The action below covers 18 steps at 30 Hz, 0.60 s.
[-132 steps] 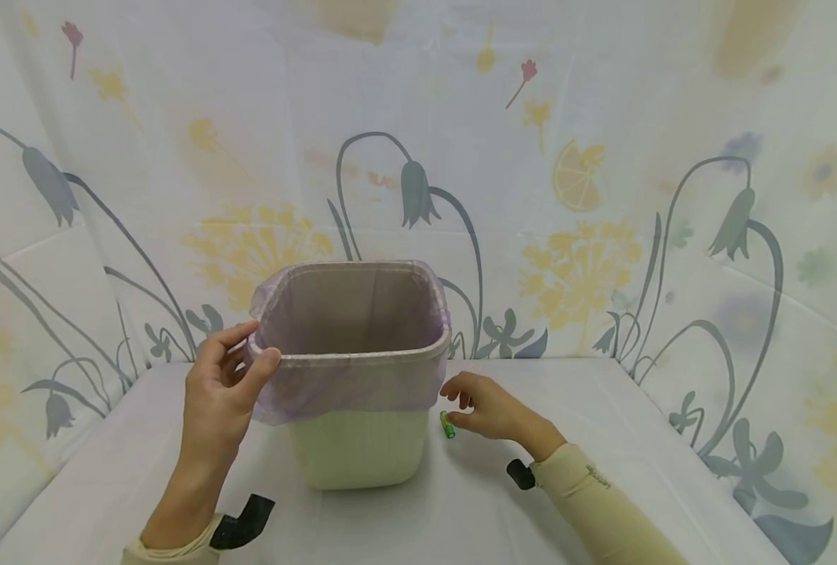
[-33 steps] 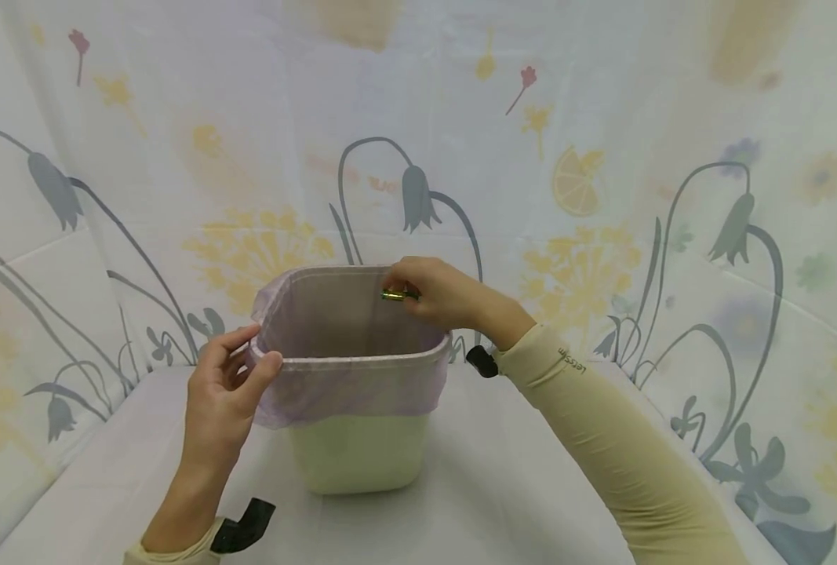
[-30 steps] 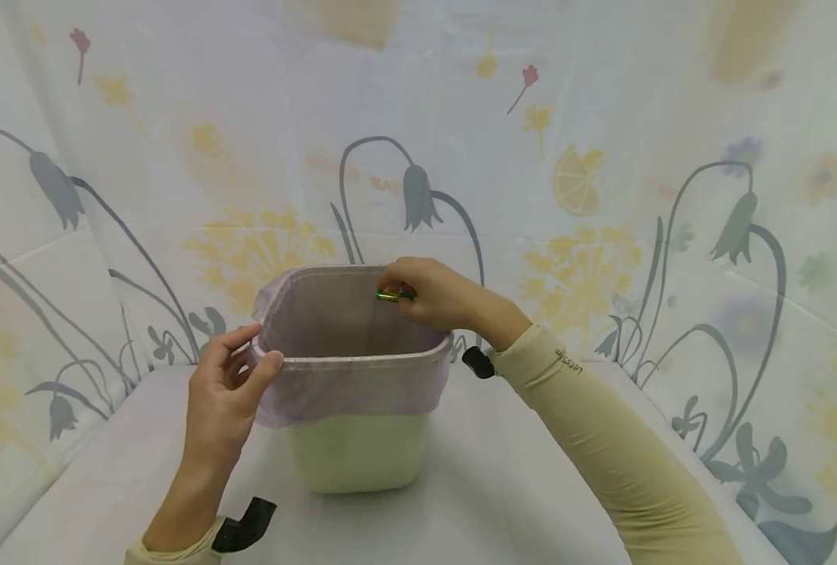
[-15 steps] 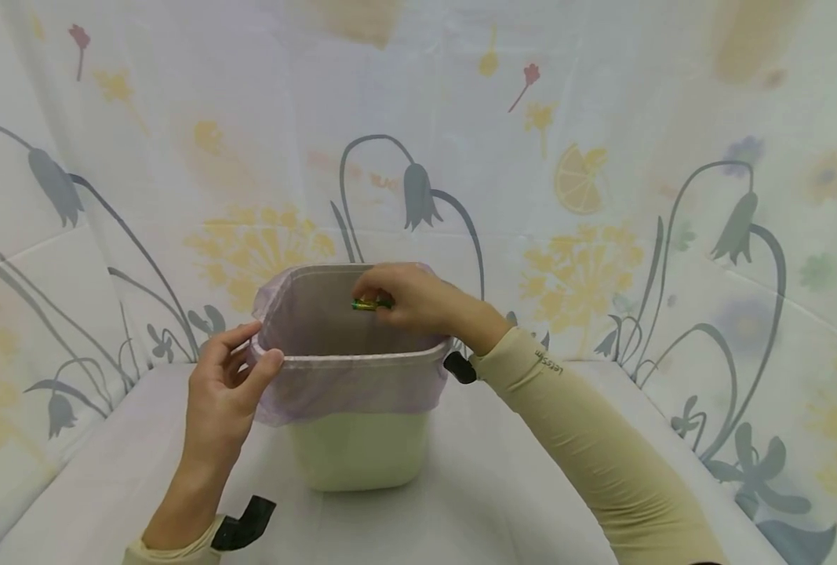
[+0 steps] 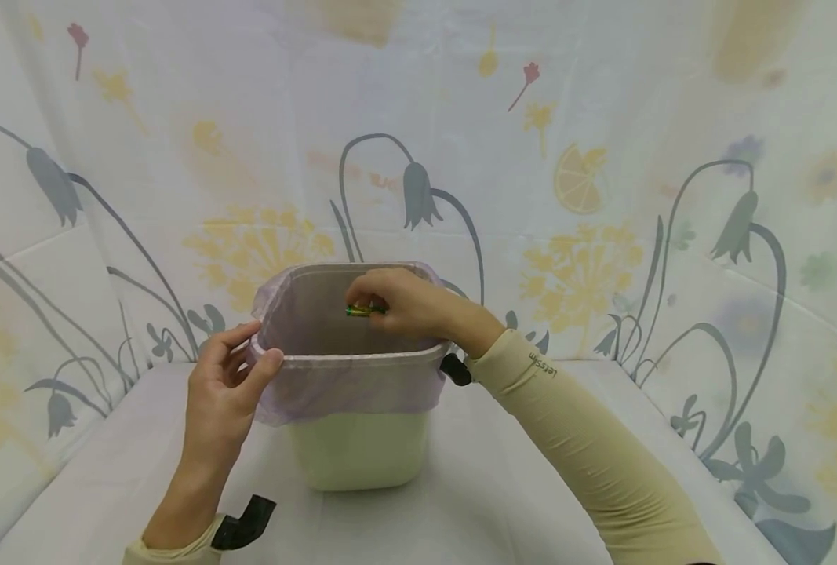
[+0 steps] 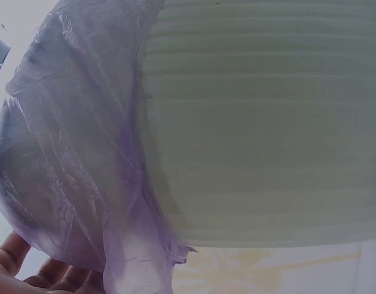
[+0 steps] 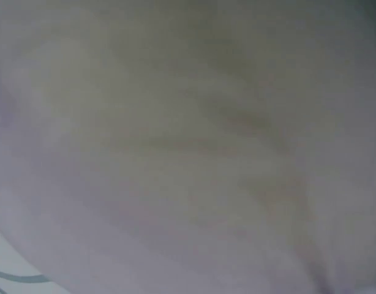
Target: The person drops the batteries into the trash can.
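A pale green trash bin (image 5: 358,451) stands upright on the table, lined with a thin purple plastic bag (image 5: 362,391) folded over its rim. My left hand (image 5: 226,384) grips the rim at the left corner, thumb in front and fingers at the side. In the left wrist view the fingers (image 6: 13,250) show beside the bag's folded edge. My right hand (image 5: 407,302) reaches over the bin's right side and pinches a small green and gold battery (image 5: 362,311) above the opening. The right wrist view is blurred, filled by the close bag-covered bin wall (image 7: 145,184).
A white cloth covers the table (image 5: 531,486) under the bin. Behind hangs a white curtain (image 5: 460,102) printed with flowers, close to the table's back edge. Black camera mounts (image 5: 243,524) sit at the wrists.
My right hand picked the battery up from the table beside the bin and brought it over the opening. Lately it has shifted left and slightly down. The left hand stays at the rim.
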Motion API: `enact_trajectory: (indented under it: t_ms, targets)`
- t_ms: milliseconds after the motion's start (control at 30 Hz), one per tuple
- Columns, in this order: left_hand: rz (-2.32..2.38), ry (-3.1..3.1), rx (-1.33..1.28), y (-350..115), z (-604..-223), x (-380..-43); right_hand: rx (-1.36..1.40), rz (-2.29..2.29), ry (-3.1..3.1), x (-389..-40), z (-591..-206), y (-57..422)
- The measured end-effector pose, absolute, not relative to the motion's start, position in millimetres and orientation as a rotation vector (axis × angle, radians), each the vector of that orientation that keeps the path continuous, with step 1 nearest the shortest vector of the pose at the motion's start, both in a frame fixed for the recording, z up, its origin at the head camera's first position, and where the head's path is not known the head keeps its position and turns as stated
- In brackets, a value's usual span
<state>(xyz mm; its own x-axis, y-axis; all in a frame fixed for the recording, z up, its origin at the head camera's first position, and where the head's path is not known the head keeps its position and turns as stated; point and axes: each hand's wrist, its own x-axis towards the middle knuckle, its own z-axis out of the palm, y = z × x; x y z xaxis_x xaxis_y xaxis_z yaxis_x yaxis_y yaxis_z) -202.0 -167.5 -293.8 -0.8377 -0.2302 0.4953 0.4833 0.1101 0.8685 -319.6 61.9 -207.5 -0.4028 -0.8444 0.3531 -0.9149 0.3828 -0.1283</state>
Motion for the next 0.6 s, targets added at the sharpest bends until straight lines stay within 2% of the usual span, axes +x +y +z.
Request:
enact_trajectory:
  t_ms: [600]
  targets:
    - [-1.784,-1.880,-0.242,-167.6,-293.1,-201.3,1.551,0.470,-2.427,-316.8,-206.4,63.7]
